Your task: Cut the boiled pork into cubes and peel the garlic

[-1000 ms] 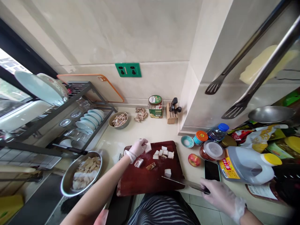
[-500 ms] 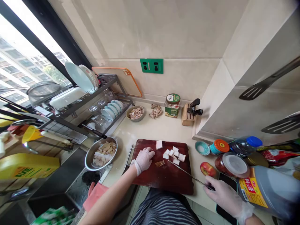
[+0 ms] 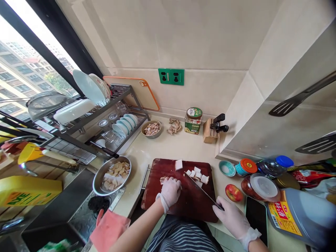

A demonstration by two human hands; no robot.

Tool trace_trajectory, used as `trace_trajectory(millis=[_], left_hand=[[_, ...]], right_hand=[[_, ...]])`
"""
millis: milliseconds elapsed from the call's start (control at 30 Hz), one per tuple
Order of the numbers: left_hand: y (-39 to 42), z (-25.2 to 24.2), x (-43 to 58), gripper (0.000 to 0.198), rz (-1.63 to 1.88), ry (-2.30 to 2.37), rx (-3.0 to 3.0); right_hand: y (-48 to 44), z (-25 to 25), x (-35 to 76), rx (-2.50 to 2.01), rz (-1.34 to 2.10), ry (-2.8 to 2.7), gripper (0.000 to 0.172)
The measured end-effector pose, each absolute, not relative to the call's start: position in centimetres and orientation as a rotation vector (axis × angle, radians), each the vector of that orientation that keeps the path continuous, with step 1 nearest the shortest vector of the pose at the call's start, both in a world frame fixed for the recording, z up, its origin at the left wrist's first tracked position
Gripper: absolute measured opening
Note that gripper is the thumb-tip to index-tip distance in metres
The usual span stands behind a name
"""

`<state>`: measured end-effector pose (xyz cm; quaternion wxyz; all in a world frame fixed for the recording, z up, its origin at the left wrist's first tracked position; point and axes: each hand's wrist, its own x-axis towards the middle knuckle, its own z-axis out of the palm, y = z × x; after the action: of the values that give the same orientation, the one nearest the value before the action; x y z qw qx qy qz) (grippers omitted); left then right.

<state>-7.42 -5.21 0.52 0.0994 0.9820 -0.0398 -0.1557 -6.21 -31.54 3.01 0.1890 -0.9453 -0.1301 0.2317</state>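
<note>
My left hand (image 3: 170, 193), in a clear glove, is pressed to the dark red cutting board (image 3: 193, 206) with its fingers curled together. It covers the spot where a brown-skinned piece of meat lay, and that piece is hidden under the fingers. A pinkish piece of meat (image 3: 162, 180) shows just beyond the knuckles. My gloved right hand (image 3: 233, 217) is closed round the handle of a kitchen knife (image 3: 203, 191). The blade slants across the board, its tip beside several white fatty cubes (image 3: 197, 175). One larger white block (image 3: 179, 165) lies near the board's far edge.
Left of the board stand a metal bowl (image 3: 95, 180) of sliced pieces and a dish rack (image 3: 123, 90). Behind are a small bowl (image 3: 151, 135) of meat, ginger (image 3: 174, 126), a jar (image 3: 193, 120) and a knife block (image 3: 209, 133). An apple (image 3: 233, 193) and phone (image 3: 256, 213) sit right.
My left hand has moved right and nearer me, over the brown-skinned piece, uncovering the pinkish piece. My right hand has shifted left with the knife, whose tip is now nearer the cubes.
</note>
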Motion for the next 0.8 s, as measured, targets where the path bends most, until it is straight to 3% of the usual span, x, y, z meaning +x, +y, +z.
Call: trace_trajectory(millis=[100,267,400,600,700,800], left_hand=[[-3.6,1.0,-7.8,0.01,-0.451,-0.126,2.868],[-2.2,1.8,-3.2,0.037,-0.217,0.325,2.766],[-3.3,1.1,1.7,0.047,-0.34,0.52,2.652],[-4.1,-0.4,1.6,0.03,-0.334,0.313,2.708],[-3.4,-0.9,-0.4,0.045,-0.219,-0.012,2.633],[-2.6,-1.1,-2.0,0.049,-0.182,0.053,2.589]], right_hand=[[-31.2,2.4,-7.5,-2.627,0.609,-0.251,0.022],[-29.3,2.6,-9.1,-2.554,0.642,-0.178,0.018],[-28.2,2.7,-9.4,-2.516,0.598,-0.019,0.021],[-28.4,1.9,-10.7,-2.499,0.55,0.068,0.022],[-28.1,1.5,-11.5,-2.549,0.606,0.095,0.026],[-27.5,1.4,-11.7,-2.633,0.671,0.049,0.036]])
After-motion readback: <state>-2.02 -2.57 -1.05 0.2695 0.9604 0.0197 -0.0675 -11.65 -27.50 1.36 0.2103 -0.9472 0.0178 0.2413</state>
